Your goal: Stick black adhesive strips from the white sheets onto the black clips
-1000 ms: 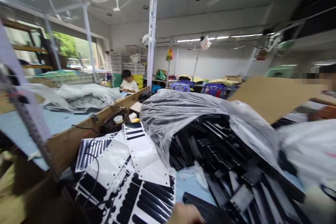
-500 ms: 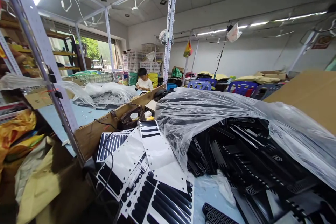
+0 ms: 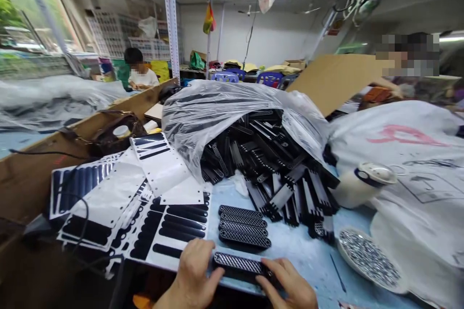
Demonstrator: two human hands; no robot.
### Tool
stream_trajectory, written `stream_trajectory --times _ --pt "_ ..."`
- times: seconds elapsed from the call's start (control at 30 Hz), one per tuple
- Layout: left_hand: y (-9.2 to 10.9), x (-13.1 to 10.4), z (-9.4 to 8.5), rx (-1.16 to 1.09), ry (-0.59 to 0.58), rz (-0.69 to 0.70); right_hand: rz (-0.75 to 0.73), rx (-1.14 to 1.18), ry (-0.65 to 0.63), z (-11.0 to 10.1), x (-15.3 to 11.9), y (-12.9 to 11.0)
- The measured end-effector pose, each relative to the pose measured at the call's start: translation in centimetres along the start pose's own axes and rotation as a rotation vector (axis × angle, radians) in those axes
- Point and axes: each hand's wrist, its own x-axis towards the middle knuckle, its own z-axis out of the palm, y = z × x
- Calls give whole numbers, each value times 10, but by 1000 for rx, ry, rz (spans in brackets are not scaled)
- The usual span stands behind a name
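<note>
Near the front edge of the light blue table [image 3: 308, 257] lies a black strip with a textured top [image 3: 239, 262]. My right hand [image 3: 290, 284] pinches its right end between thumb and fingers. At its left end is my left hand [image 3: 195, 270], thumb and fingers apart around that end. Just behind sit several similar textured black pieces [image 3: 242, 226] in a neat stack. White sheets with black strips [image 3: 181, 222] are spread to the left. A large heap of black parts [image 3: 268, 164] spills from a clear plastic bag [image 3: 224, 101].
On the right are a dish of small metallic pieces [image 3: 369, 258], a thin dark tool [image 3: 338, 273], a cream lidded cup [image 3: 362, 183] and a white sack [image 3: 416, 154]. A wooden board [image 3: 32, 174] borders the left. Two people are in the background.
The view has swung right and down. Both my hands and the black strip between them have come into view, as have the dish, cup and white sack.
</note>
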Motion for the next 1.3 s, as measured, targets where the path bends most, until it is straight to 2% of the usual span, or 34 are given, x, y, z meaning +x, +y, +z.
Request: stream_trajectory --times 0.1,0.2,0.4,0.57,0.63,0.73,0.83,0.93,1.17,1.3 --pt "-3 10 -3 3 16 21 23 -51 77 6 8 4" --pt "-6 21 0 3 -29 6 61 -76 152 9 12 10" --pt "-11 27 -3 -55 -121 -76 291 62 116 -1 6 14" --pt "-11 33 -15 -287 -43 -323 504 227 217 -5 13 20" --pt "-8 43 -12 -422 -46 -468 601 282 270 0 26 23" --pt "-1 64 1 -599 -96 -639 712 340 326 12 49 29" --pt "4 78 16 -684 -98 -702 745 366 356 24 63 32" --pt "7 83 25 -737 -96 -728 759 387 346 33 64 28" --pt "14 81 27 -738 -68 -736 773 416 339 41 50 6" --pt "11 83 29 -737 -37 -760 747 405 326 42 48 19"
